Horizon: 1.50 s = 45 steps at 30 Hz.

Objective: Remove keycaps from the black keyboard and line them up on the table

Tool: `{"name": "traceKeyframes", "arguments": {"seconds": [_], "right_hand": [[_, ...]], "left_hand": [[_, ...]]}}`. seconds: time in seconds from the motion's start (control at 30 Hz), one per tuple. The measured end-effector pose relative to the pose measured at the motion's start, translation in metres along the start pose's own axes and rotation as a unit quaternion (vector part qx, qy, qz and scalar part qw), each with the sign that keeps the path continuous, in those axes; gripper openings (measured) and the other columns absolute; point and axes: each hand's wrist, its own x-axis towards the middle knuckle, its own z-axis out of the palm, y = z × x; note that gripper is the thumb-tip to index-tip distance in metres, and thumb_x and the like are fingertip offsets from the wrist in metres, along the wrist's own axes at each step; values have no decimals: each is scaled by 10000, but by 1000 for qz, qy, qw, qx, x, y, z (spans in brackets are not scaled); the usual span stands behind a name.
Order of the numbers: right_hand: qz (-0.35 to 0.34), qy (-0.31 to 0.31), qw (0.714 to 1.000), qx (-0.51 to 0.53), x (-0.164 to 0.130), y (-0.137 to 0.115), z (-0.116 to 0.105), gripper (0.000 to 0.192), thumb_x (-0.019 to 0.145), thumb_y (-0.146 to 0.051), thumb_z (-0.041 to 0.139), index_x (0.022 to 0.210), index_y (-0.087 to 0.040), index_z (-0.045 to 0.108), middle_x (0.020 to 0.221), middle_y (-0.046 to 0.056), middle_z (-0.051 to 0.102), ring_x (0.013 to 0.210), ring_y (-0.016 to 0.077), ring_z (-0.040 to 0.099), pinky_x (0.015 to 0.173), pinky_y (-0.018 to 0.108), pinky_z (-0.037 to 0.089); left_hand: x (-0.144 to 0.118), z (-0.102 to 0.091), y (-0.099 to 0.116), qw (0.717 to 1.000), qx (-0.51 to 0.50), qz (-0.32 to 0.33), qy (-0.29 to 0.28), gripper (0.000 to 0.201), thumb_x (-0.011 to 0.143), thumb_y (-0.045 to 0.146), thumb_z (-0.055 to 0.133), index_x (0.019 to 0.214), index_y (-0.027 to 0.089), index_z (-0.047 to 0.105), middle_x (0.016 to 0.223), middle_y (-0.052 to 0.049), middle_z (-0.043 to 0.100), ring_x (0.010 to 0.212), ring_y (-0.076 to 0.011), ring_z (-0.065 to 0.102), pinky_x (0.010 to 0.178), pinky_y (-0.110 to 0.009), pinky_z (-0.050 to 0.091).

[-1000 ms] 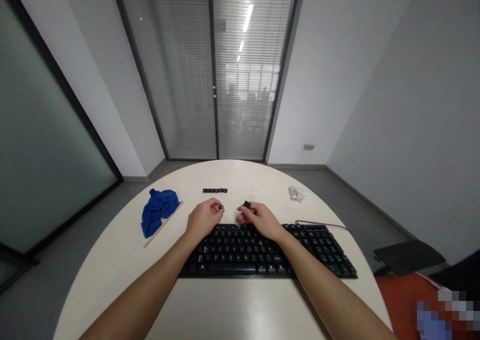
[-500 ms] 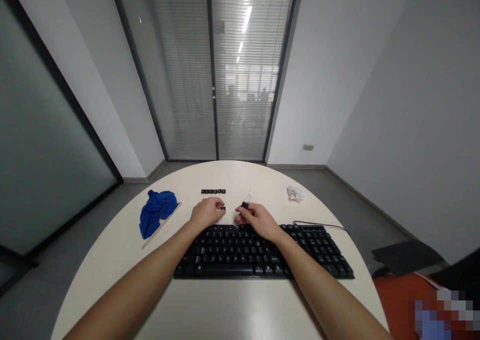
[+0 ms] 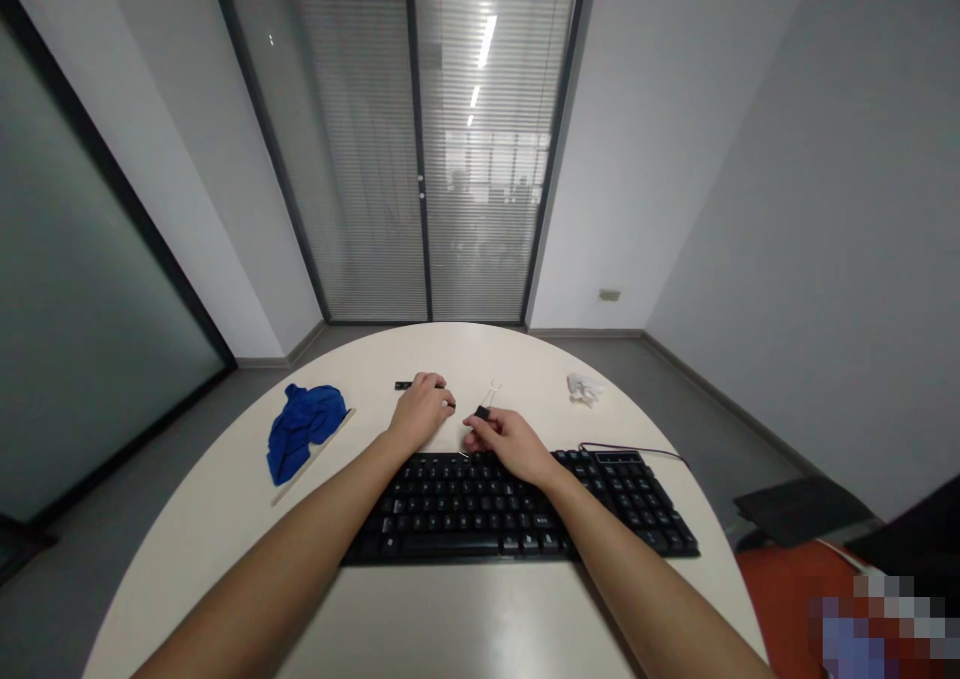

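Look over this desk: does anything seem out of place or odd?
Yes. Loose black keycaps lie in a row on the table beyond the keyboard, beside the left hand. The right hand grips a binder clip, odd beside a keyboard.

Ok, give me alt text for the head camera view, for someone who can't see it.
A person's left hand rests on a row of loose black keycaps while the right hand pinches a black binder clip, above a black keyboard on a round white table.
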Motion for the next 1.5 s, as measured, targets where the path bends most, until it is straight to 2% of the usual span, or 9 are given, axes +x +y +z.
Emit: {"name": "traceKeyframes", "arguments": {"seconds": [0.13,0.33,0.67,1.03,1.17,1.27,1.33,1.4,1.5], "right_hand": [[10,2,1000,6,-1,-3,0,425,851,-575,595,890,-156,649,781,61,724,726,183,684,719,306,532],[14,1,1000,4,-2,-6,0,413,850,-565,606,877,-155,651,782,60,725,724,179,680,718,300,530],[14,2,1000,0,-1,-3,0,430,860,-586,581,904,-164,649,817,70,732,748,188,685,753,319,538],[14,3,1000,3,-2,-5,1,418,861,-571,587,887,-158,648,793,64,727,736,186,683,741,319,534],[11,5,1000,-7,-2,-4,0,414,870,-566,575,894,-159,649,801,64,728,741,184,684,733,312,533],[9,3,1000,-3,-2,-5,-1,411,876,-557,570,914,-156,648,799,63,727,719,174,676,710,301,530],[4,1,1000,-2,-1,-6,-2,410,881,-553,563,907,-153,650,785,58,722,699,168,667,696,295,529],[2,6,1000,-8,-1,-9,-3,413,880,-554,560,886,-152,653,754,45,709,676,162,657,677,287,526],[16,28,999,-25,-2,-14,-7,420,877,-564,553,894,-155,647,710,25,691,628,150,640,631,269,510]], "left_hand": [[19,6,-1,1000,16,26,3,150,850,260,651,937,232,771,1205,-80,612,1205,-270,431,1030,-383,406],[35,15,-4,999,39,17,5,186,879,256,606,992,218,750,1213,-91,609,1214,-280,411,1001,-394,422],[39,15,-7,999,31,-39,-9,196,900,223,560,1017,217,718,1187,-107,606,1214,-277,410,972,-382,437],[35,7,-6,998,33,-53,-19,258,873,189,595,1125,209,646,1232,-91,586,1220,-251,433,983,-351,431],[25,-3,0,998,11,-60,-5,243,879,213,580,1120,197,606,1208,-91,599,1182,-253,482,952,-346,435],[8,-10,14,993,-30,-115,-8,164,897,223,521,1048,200,581,1111,-83,642,1076,-238,567,870,-328,454],[-9,-12,28,984,-71,-162,-37,160,893,246,507,1039,198,552,1045,-74,669,965,-227,618,774,-316,466],[-29,-13,43,978,-103,-159,-87,180,905,321,499,1032,202,543,989,-71,685,900,-223,639,726,-307,462],[-57,-15,60,982,-104,-119,-105,189,919,314,471,1033,195,563,1017,-88,684,949,-230,632,777,-314,461]]}}
